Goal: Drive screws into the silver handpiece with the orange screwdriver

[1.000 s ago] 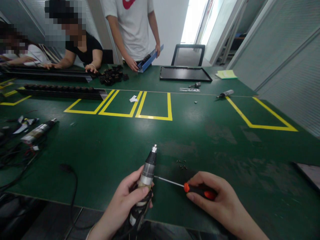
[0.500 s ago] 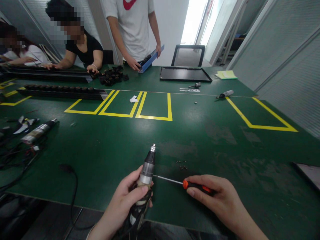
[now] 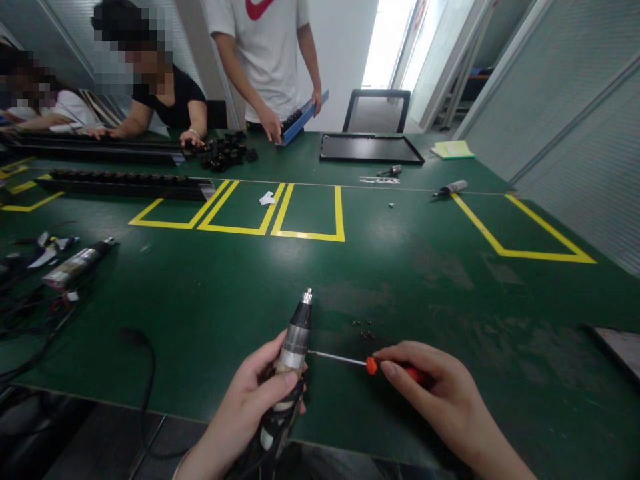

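Observation:
My left hand (image 3: 255,393) is wrapped round an electric screwdriver (image 3: 295,340), whose silver tip points up and away from me. In my right hand (image 3: 435,393) is a screwdriver (image 3: 371,365) with an orange and black handle, held between thumb and fingers. Its thin shaft runs left to the side of the electric screwdriver's metal body and appears to touch it there. Several small screws (image 3: 367,335) lie on the green table (image 3: 225,287) just beyond my right hand.
At left lie another electric screwdriver (image 3: 75,265) and tangled cables (image 3: 30,320). Yellow tape (image 3: 310,235) marks the table. Beyond are a long black strip (image 3: 125,185), black parts (image 3: 227,152), a black tray (image 3: 370,159) and a grey tool (image 3: 453,189). A co-worker (image 3: 265,60) holds a blue strip.
My right thumb and fingers have shifted on the handle of the screwdriver, and the handle looks turned. My left hand and the electric screwdriver have barely moved.

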A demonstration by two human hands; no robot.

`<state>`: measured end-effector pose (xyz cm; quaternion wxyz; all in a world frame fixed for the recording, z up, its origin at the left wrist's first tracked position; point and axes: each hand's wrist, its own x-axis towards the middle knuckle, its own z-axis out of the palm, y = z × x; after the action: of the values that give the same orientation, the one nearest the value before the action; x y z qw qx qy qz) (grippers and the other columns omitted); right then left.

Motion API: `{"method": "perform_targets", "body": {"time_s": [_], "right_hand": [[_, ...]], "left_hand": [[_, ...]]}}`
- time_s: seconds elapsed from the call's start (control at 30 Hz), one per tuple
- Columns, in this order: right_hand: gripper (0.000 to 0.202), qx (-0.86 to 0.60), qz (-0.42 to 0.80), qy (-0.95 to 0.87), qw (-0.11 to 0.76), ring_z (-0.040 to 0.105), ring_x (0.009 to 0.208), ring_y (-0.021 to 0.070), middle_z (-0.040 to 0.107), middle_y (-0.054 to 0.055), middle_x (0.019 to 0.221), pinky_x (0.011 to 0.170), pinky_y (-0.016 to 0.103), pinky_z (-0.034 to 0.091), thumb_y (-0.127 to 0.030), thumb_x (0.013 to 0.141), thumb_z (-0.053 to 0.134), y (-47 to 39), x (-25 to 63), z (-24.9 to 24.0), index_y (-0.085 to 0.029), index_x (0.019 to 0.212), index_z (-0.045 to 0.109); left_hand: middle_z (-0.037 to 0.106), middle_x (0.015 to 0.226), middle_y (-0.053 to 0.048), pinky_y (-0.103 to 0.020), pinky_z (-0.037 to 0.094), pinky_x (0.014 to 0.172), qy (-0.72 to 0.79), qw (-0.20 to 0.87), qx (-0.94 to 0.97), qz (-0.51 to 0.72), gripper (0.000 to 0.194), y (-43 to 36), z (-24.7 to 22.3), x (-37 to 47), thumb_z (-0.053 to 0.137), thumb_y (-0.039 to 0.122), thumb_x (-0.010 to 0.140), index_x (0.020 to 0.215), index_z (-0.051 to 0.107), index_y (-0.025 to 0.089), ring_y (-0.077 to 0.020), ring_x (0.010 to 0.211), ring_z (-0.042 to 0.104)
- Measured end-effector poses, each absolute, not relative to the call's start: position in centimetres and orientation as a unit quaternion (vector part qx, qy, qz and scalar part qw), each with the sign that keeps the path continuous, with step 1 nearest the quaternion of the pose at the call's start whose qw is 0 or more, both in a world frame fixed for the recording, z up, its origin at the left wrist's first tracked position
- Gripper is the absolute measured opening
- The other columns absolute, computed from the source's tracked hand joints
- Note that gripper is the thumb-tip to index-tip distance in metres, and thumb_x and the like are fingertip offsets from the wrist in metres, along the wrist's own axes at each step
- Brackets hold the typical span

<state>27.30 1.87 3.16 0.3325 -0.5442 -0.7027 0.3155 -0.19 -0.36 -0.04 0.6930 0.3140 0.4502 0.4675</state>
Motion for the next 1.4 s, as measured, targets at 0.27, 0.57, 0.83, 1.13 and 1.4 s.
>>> {"method": "perform_targets", "body": {"time_s": [0.27, 0.57, 0.83, 1.13, 1.4], "right_hand": [[0.003, -0.518, 0.338, -0.683, 0.389, 0.075, 0.067, 0.0182, 0.081, 0.003, 0.077, 0.062, 0.023, 0.057, -0.023, 0.08, 0.08, 1.7, 27.1, 3.5, -0.024, 0.082, 0.082], [0.007, -0.515, 0.31, -0.689, 0.405, 0.074, 0.072, 0.0199, 0.076, 0.004, 0.082, 0.068, 0.025, 0.059, -0.019, 0.073, 0.083, 1.7, 27.1, 3.7, -0.024, 0.077, 0.08], [0.036, -0.533, 0.348, -0.712, 0.295, 0.07, 0.061, 0.0192, 0.075, 0.004, 0.068, 0.057, 0.026, 0.052, -0.042, 0.1, 0.053, 1.7, 27.2, 3.1, -0.021, 0.086, 0.078], [0.028, -0.562, 0.298, -0.713, 0.293, 0.066, 0.057, 0.018, 0.072, 0.002, 0.064, 0.053, 0.026, 0.048, -0.037, 0.093, 0.063, 1.7, 27.0, 3.2, -0.021, 0.075, 0.077], [0.012, -0.561, 0.303, -0.692, 0.338, 0.066, 0.061, 0.0186, 0.071, 0.001, 0.071, 0.055, 0.026, 0.051, -0.032, 0.081, 0.075, 1.7, 26.9, 3.6, -0.022, 0.076, 0.071]], "left_hand": [[0.077, 0.088, -0.005, -0.029, 0.056, 0.057, 0.459, 0.688, 0.311, 0.468, 0.055, -0.3, -0.2, -0.2, 0.084, 0.031, 0.08, 0.133, 0.071, 0.023, -0.0201, 0.062, 0.072], [0.077, 0.085, -0.005, -0.031, 0.056, 0.059, 0.478, 0.679, 0.296, 0.472, 0.056, -0.5, 0.9, 0.3, 0.084, 0.028, 0.078, 0.132, 0.072, 0.021, -0.0195, 0.06, 0.07], [0.077, 0.086, -0.005, -0.03, 0.055, 0.056, 0.465, 0.687, 0.297, 0.472, 0.056, -0.4, 0.7, 0.1, 0.084, 0.03, 0.079, 0.132, 0.071, 0.021, -0.0198, 0.06, 0.071], [0.076, 0.085, -0.004, -0.03, 0.056, 0.058, 0.465, 0.69, 0.297, 0.468, 0.054, -0.4, 0.6, 0.1, 0.084, 0.029, 0.078, 0.131, 0.072, 0.02, -0.0195, 0.06, 0.071], [0.077, 0.087, -0.005, -0.03, 0.056, 0.058, 0.459, 0.689, 0.309, 0.468, 0.053, -0.3, 0.1, -0.1, 0.084, 0.03, 0.079, 0.13, 0.072, 0.022, -0.0199, 0.061, 0.072]]}}
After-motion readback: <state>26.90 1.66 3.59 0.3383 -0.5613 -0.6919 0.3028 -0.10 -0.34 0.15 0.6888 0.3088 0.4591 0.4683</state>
